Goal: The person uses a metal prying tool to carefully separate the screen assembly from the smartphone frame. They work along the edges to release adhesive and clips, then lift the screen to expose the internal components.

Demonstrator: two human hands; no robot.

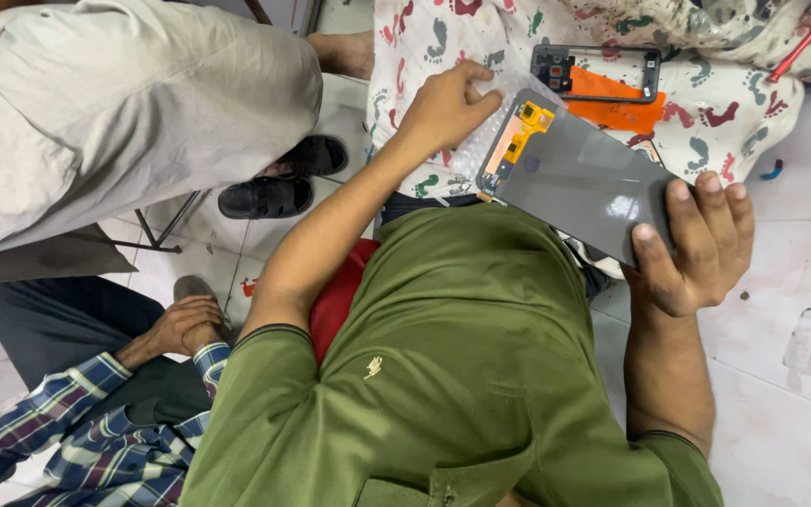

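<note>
Head view: right hand [696, 244] fingers grip grey screen panel [579, 183]; left hand [445, 105] pinches its film; phone frame [596, 72] beyond.

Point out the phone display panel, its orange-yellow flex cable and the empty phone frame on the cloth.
phone display panel [579, 183]: head view, middle of its grey back.
flex cable [527, 124]: head view, yellow connector part at the panel's upper end.
phone frame [651, 71]: head view, its right side rail.

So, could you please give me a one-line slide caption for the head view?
Right hand holds a grey phone screen panel while the left hand peels its clear film.
</note>
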